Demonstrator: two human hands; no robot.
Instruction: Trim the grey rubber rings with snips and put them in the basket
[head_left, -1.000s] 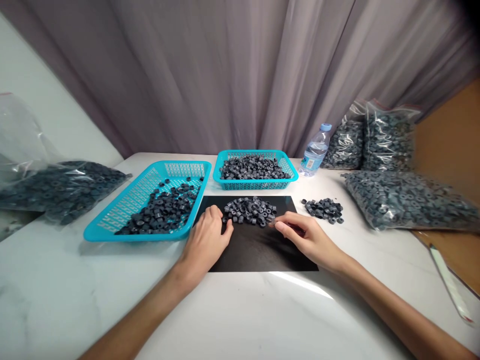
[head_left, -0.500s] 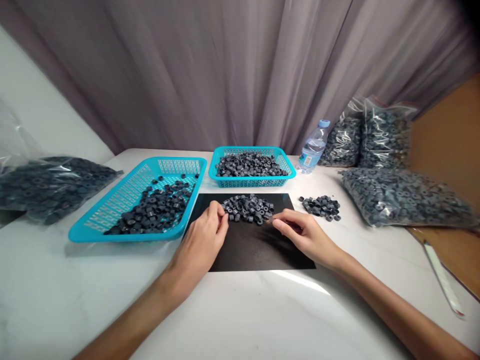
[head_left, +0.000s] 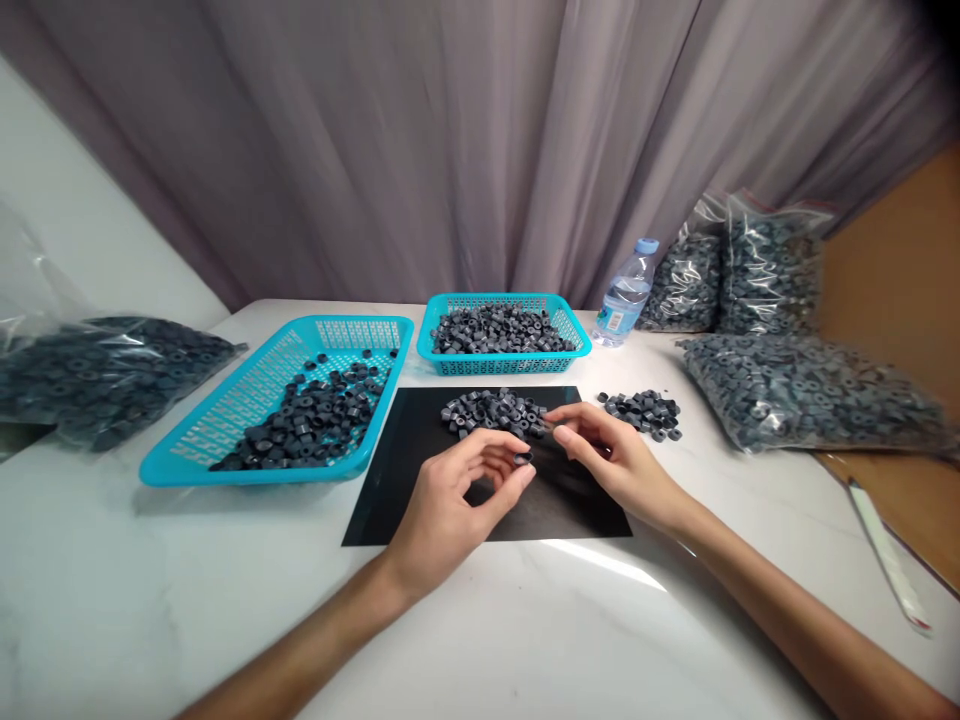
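Between the thumb and forefinger of my left hand (head_left: pixel 457 495) is a small dark grey plastic ring (head_left: pixel 523 458), raised over the black mat (head_left: pixel 390 500). My right hand (head_left: pixel 622 460) is at the right edge of a pile of similar grey rings (head_left: pixel 491 410) on the mat. Its thumb and forefinger are nearly together; a thin piece seems to be between the tips, too small to make out. A smaller heap of rings (head_left: pixel 643 412) lies on the white table beyond my right hand.
A blue basket (head_left: pixel 195 430) partly filled with rings stands at the left; a fuller blue basket (head_left: pixel 504 366) is behind the mat. Bags of rings lie left (head_left: pixel 127 370) and right (head_left: pixel 810 390), near a water bottle (head_left: pixel 626 295). A white-handled tool (head_left: pixel 889 555) lies far right.
My left hand has moved right and nearer to me, from the pile's left side to above the mat's middle, now showing a ring in its fingertips. My right hand has shifted only slightly.
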